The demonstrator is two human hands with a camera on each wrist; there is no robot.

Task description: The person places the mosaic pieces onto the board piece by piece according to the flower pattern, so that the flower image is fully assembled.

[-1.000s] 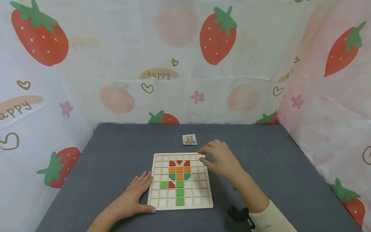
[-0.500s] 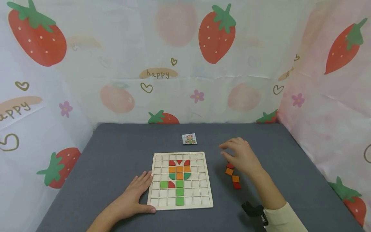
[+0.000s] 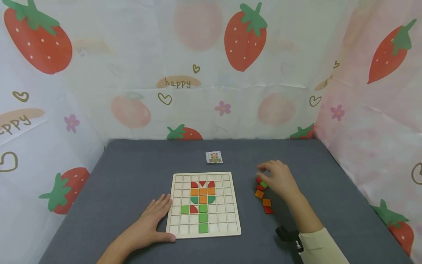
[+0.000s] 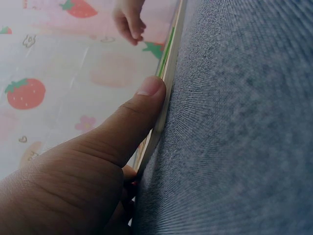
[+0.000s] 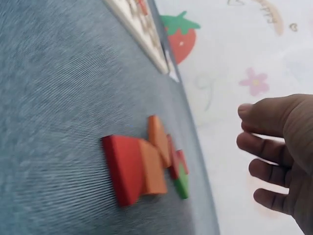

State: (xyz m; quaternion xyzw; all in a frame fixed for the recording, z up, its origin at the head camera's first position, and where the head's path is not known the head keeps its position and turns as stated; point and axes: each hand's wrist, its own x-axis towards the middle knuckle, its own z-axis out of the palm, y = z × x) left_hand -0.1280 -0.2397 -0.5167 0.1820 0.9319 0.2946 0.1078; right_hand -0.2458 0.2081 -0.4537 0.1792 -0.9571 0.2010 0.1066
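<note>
A square wooden grid board (image 3: pixel 222 208) lies on the table, with red, orange and green tiles set in its middle columns. My left hand (image 3: pixel 149 223) rests against the board's left side, its fingers extended and its thumb (image 4: pixel 150 90) at the near left corner. Over the loose tiles to the right of the board, my right hand (image 3: pixel 279 179) hovers with bent fingers and nothing between them. Below it lie a green tile (image 3: pixel 264 184), an orange tile (image 3: pixel 259 194) and a red tile (image 3: pixel 268 210), among several. In the right wrist view the fingers (image 5: pixel 266 147) are apart from the tiles.
A small printed card (image 3: pixel 214 157) with a flower pattern lies beyond the board. The dark grey tablecloth (image 3: pixel 141 165) runs back to a strawberry-print curtain (image 3: pixel 132 55) on the left, back and right. A black device (image 3: pixel 287 234) sits on the right wrist.
My right hand has moved from the board's upper right corner to the right, over the loose tiles, several of which are uncovered now. The left hand stays at the board's side.
</note>
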